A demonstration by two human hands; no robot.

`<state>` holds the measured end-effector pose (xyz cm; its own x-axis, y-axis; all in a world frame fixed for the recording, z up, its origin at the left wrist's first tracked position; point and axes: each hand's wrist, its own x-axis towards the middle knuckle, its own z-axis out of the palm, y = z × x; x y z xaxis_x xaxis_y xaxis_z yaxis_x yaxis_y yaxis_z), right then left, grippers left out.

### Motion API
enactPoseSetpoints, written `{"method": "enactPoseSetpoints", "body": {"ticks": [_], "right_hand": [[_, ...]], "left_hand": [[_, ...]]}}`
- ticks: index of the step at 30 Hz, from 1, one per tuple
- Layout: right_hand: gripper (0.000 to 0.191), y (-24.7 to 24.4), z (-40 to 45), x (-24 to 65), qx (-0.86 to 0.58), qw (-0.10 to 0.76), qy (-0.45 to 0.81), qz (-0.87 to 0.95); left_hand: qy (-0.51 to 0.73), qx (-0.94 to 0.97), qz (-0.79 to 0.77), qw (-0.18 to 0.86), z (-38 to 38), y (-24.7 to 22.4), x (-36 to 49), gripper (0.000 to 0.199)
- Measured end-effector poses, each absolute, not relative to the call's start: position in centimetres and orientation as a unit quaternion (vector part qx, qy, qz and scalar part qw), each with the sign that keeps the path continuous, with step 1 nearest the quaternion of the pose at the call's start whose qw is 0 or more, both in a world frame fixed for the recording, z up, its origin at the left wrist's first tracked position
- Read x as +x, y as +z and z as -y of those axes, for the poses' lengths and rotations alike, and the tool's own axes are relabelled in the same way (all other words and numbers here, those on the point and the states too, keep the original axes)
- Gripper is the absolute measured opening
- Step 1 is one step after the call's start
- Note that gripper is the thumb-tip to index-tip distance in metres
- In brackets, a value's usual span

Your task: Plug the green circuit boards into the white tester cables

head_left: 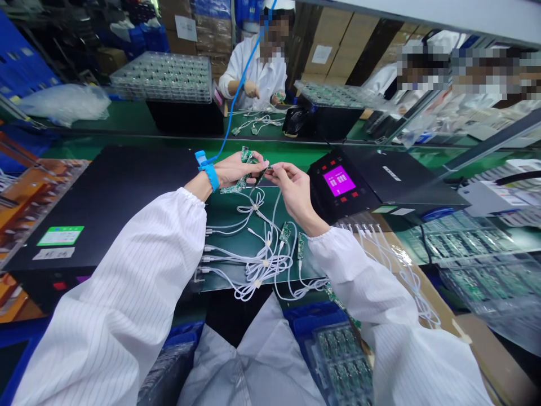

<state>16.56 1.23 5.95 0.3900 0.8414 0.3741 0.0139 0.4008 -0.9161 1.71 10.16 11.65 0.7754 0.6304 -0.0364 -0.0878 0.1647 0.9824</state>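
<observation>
My left hand point(236, 170), with a blue strap at the wrist, is closed on several green circuit boards point(240, 183) above the middle of the bench. One more board point(261, 176) stands tilted between the fingertips of both hands. My right hand point(293, 190) pinches at the upper right end of that board, where a white cable point(278, 207) hangs down; the exact contact is too small to make out. Below the hands lie tangled white cables point(265, 263). Two small green boards point(285, 232) rest to their right, with white cables at their lower ends.
A black box point(105, 197) stands at the left, and a black device with a lit purple screen point(339, 180) at the right. Trays of boards point(473, 282) lie at the far right. Across the bench, a person in white point(257, 73) handles boards. A blue cord hangs near my left wrist.
</observation>
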Motion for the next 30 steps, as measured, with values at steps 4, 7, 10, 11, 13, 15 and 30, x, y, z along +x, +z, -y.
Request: {"method": "enactPoseSetpoints", "body": {"ticks": [4,7,10,11,13,15,30], "right_hand": [[0.039,6.0,-1.0,16.3,-0.439,0.704,0.303,0.468],[0.041,6.2,-1.1,16.1,-0.428,0.711,0.309,0.465],[0.042,6.2,-1.3,16.2,-0.434,0.706,0.307,0.468],[0.042,6.2,-1.4,16.3,-0.440,0.702,0.305,0.470],[0.043,6.1,-1.4,16.4,-0.451,0.695,0.301,0.473],[0.042,6.1,-1.3,16.5,-0.458,0.691,0.296,0.474],[0.042,6.1,-0.6,16.0,-0.465,0.679,0.292,0.487]], "left_hand": [[0.253,0.601,-0.219,0.726,-10.3,11.5,1.6,0.041],[0.258,0.600,-0.217,0.726,-10.4,11.4,1.6,0.041],[0.260,0.600,-0.211,0.727,-10.5,11.4,1.6,0.041],[0.257,0.602,-0.207,0.727,-10.6,11.4,1.5,0.041],[0.247,0.607,-0.205,0.727,-10.6,11.4,1.5,0.042],[0.238,0.613,-0.209,0.723,-10.7,11.3,1.5,0.043],[0.231,0.632,-0.201,0.712,-11.2,10.7,1.0,0.041]]}}
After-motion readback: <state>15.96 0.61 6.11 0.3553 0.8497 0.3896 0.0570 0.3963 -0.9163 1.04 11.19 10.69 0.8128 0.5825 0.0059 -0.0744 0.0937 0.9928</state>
